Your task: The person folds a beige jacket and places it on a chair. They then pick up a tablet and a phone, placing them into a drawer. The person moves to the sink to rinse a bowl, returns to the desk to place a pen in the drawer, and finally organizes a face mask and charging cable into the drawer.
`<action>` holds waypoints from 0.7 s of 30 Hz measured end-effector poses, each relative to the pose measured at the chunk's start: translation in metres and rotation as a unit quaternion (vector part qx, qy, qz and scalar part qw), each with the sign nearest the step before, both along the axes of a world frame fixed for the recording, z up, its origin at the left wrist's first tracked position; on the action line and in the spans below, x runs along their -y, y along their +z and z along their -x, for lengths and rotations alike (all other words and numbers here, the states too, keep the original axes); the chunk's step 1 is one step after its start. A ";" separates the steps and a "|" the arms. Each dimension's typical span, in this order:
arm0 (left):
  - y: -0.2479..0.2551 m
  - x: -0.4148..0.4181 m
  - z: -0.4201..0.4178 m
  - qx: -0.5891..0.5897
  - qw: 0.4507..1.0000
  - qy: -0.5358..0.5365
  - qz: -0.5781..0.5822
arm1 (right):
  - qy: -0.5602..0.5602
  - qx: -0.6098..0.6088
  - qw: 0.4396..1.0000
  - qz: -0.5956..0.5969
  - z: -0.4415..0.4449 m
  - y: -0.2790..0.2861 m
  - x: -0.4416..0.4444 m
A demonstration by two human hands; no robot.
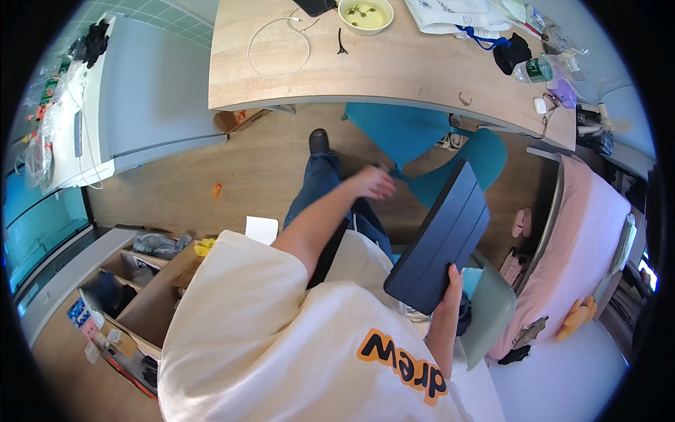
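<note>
A dark blue folding tablet case (443, 242) is tilted up in my right hand (451, 291), with the thumb lying along its lower right edge. Whether a tablet sits inside it is hidden. My left hand (372, 182) reaches across in front of my legs, blurred, and nothing shows in its loosely spread fingers. It is nearest to the teal chair (395, 126), whose seat lies partly under the desk (337, 74). The case covers part of the teal chair's backrest.
On the desk are a bowl of pale liquid (366, 16), a white cable (252, 50), a hair clip (341, 43) and a plastic bottle (533, 69). A grey-green chair (493, 311) and a pink-covered bed (572, 237) stand right. Left are a white refrigerator (158, 89) and an open drawer unit (150, 311).
</note>
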State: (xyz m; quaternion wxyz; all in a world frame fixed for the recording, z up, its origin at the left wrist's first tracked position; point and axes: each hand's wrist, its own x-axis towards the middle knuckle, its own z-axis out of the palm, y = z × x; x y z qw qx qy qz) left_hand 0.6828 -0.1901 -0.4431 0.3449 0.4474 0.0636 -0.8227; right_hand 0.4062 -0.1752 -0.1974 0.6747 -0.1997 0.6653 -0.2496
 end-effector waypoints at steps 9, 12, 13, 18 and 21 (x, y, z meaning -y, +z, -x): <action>-0.022 -0.019 -0.254 0.123 0.720 0.679 -0.068 | 0.022 0.057 0.996 -0.065 0.006 -0.023 -0.025; -0.017 -0.022 -0.256 0.072 0.710 0.699 -0.053 | 0.038 0.069 0.991 -0.104 -0.013 -0.016 -0.023; -0.017 -0.024 -0.250 0.069 0.711 0.699 -0.039 | 0.041 0.074 0.990 -0.113 -0.020 -0.014 -0.021; -0.025 -0.024 -0.236 0.053 0.705 0.707 0.009 | 0.069 0.049 0.991 -0.105 -0.034 -0.009 -0.016; 0.000 -0.026 -0.232 -0.026 0.691 0.721 0.037 | 0.077 0.045 0.990 -0.109 -0.038 -0.009 -0.015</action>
